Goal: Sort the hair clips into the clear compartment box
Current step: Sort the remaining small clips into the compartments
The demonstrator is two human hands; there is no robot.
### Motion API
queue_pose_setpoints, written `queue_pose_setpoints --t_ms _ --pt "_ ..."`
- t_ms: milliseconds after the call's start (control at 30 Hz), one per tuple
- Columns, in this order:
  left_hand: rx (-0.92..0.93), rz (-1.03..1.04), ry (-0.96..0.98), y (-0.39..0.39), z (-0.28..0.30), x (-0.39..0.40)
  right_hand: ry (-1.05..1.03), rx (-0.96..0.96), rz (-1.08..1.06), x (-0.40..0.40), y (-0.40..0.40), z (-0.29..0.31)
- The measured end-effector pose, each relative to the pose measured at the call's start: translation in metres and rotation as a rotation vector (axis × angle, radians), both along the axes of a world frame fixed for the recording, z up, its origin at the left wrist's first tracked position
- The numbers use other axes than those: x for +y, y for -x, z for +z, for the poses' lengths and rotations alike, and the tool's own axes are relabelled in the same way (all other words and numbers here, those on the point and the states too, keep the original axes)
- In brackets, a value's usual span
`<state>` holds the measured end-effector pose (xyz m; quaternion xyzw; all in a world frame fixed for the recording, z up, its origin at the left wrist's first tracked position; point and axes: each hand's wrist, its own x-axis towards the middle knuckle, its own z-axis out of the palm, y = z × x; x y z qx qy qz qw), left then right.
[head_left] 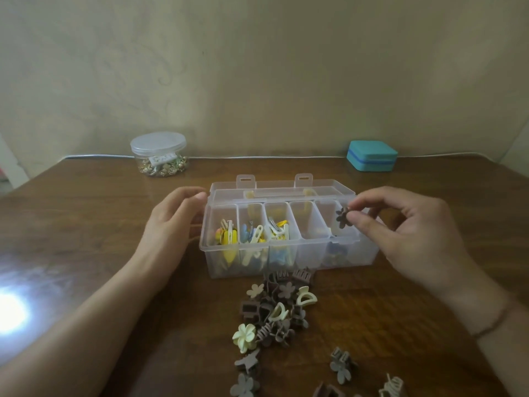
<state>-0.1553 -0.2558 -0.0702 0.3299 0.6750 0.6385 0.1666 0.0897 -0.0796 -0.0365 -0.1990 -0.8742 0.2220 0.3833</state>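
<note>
Left hand (174, 222) is spread against the clear box (282, 247); a brown flower clip (342, 217) is pinched by the right hand (406, 233) above its rightmost compartment

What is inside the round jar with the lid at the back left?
The jar holds small gold-coloured pieces and a white item. What exactly they are is too small to tell.
</note>
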Motion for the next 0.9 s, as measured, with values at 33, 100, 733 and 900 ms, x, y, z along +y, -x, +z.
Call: queue_pose_setpoints --t_ms 33,100,733,900 --pt "0.006 -0.064 0.007 0.001 -0.001 0.001 -0.022 0.009 -0.027 0.001 0.0 -0.001" --pt "0.102 -0.171 0.061 0.003 -0.002 0.0 -0.04 0.011 -0.057 0.002 0.002 -0.004" --pt "0.512 -0.221 0.266 -0.002 0.001 -0.001 -0.181 -0.666 0.449 -0.022 -0.024 0.027" --pt "0.499 -0.215 0.244 -0.001 -0.004 0.001 -0.215 -0.665 0.443 -0.034 -0.009 0.014"
